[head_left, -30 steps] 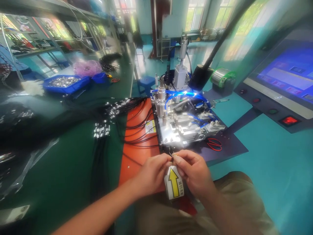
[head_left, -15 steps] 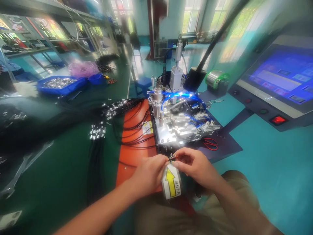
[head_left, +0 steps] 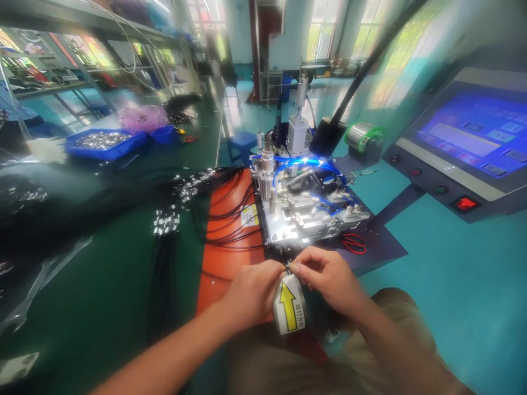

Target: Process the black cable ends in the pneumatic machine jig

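Observation:
My left hand (head_left: 255,288) and my right hand (head_left: 327,277) meet at the near edge of a metal machine (head_left: 304,211). Both are closed, thumb and fingers pinched around a small metal connector (head_left: 289,266) whose details are too small to make out. Just below the fingertips sits a white label with a yellow arrow (head_left: 289,307). Black cables (head_left: 230,238) run across an orange surface (head_left: 218,260) left of the machine.
On the green table lie cable bundles with metal ends (head_left: 166,222), a wrench (head_left: 37,285) and a blue tray of metal parts (head_left: 102,141). Red-handled scissors (head_left: 354,243) lie right of the machine. A screen (head_left: 473,129) stands at the right, a solder spool (head_left: 364,136) behind.
My right fingertips have closed in slightly on the connector, and the reddish wire ends seen between them before no longer show. The view has shifted slightly.

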{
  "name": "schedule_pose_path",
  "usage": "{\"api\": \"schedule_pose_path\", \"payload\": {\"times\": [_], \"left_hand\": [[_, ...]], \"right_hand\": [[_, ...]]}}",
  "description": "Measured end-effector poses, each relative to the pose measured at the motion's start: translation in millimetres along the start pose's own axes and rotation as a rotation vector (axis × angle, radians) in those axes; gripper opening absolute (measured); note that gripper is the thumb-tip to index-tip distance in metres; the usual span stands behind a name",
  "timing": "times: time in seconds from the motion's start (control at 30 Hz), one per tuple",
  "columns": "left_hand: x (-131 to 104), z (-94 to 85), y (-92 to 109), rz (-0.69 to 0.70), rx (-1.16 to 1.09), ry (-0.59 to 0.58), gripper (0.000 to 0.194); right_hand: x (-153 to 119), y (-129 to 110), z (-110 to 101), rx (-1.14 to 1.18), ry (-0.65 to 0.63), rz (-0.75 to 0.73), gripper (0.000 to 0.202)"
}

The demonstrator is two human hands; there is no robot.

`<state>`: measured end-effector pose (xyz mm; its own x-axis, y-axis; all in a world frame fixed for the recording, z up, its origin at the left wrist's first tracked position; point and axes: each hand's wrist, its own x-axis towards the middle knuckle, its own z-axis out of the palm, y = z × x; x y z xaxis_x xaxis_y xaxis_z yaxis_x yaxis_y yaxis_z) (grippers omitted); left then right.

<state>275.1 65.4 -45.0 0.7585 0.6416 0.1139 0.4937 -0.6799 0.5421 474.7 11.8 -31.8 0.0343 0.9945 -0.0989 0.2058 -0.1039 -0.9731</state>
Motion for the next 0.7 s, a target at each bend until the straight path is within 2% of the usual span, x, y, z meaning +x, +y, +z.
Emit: {"api": "schedule_pose_path", "payload": {"times": [0.13,0.27,0.53,0.7], "left_hand": [[0,-0.1,2,-0.046,-0.021,0.015,0.03],[0,0.0,2,-0.068,-0.04,0.019,0.029],[1,-0.5,5,-0.035,-0.073,-0.017,0.027],[1,-3.4,12,-0.033,-0.105,0.007,0.026]], "right_hand": [[2,6,6,0.066,0.058,-0.014,0.017],[3,6,11,0.13,0.095,-0.026,0.016],[1,5,24,0.256,0.146,-0.046,0.018],[0,13,35,0.316,0.236,-0.061,0.019]]}}
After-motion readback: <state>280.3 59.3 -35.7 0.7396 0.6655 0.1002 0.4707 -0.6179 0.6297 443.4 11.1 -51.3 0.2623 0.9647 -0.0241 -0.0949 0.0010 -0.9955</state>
